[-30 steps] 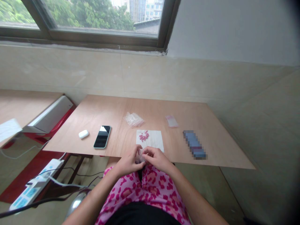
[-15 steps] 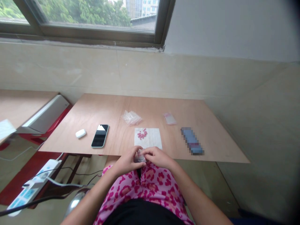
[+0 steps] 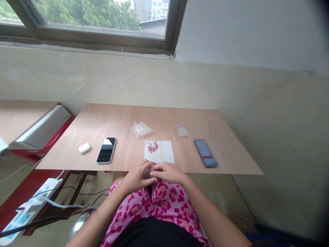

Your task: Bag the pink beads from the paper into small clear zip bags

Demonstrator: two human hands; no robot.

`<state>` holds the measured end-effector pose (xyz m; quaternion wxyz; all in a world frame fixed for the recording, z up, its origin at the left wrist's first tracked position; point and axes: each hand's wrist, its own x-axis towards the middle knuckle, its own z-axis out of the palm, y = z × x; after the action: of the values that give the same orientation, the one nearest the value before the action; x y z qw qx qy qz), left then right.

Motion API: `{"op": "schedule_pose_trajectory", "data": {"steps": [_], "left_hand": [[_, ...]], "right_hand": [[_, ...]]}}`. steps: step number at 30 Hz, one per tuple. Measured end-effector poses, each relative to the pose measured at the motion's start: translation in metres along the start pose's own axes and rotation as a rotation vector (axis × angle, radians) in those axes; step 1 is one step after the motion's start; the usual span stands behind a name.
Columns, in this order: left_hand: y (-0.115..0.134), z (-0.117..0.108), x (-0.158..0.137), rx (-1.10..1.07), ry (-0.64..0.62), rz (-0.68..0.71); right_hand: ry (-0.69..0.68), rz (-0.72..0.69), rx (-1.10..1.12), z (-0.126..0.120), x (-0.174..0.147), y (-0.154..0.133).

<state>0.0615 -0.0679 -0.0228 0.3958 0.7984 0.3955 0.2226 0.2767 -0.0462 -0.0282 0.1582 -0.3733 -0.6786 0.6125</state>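
At the table's front edge, above the lap, my left hand (image 3: 138, 175) is closed around a small clear plastic bag (image 3: 147, 174), which is mostly hidden by the fingers. My right hand (image 3: 168, 172) meets it from the other side, its fingers curled onto the same bag and touching the left fingers. Just beyond both hands lies a white paper sheet (image 3: 166, 151). Several small pinkish-red pieces (image 3: 152, 147), like beads or pills, are scattered on its left half. Behind the sheet sits a loose pile of clear zip bags (image 3: 141, 129).
A flat stack of small clear bags (image 3: 182, 130) lies at the back right of the wooden table (image 3: 123, 116). A phone (image 3: 106, 150) and a white earbud case (image 3: 84, 148) are on the left; a pixelated phone-like object (image 3: 206, 153) is on the right. A power strip (image 3: 33, 206) stands lower left.
My fingers have closed in over the plastic bag, so less of it shows. The right fingers now overlap the left. The whole view has shifted slightly; things on the table stay put.
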Motion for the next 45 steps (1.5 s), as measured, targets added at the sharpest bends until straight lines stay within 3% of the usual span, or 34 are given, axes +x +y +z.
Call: {"op": "schedule_pose_trajectory", "data": {"steps": [5,15,25,32,45], "left_hand": [[-0.006,-0.001,-0.003,0.016,0.051,-0.025],[-0.008,0.004,-0.002,0.085,0.083,0.065],[-0.012,0.014,0.0,0.307,0.175,0.22],[-0.014,0.015,0.001,0.37,0.223,0.22],[-0.016,0.009,0.0,0.394,0.196,0.216]], "right_hand": [[0.044,0.016,0.049,-0.001,-0.001,0.001],[0.056,-0.038,-0.002,0.001,0.002,0.002],[0.075,0.038,0.242,0.015,0.007,0.011],[0.111,0.078,0.303,0.017,0.008,0.006],[0.081,0.162,0.32,0.02,0.009,0.007]]}}
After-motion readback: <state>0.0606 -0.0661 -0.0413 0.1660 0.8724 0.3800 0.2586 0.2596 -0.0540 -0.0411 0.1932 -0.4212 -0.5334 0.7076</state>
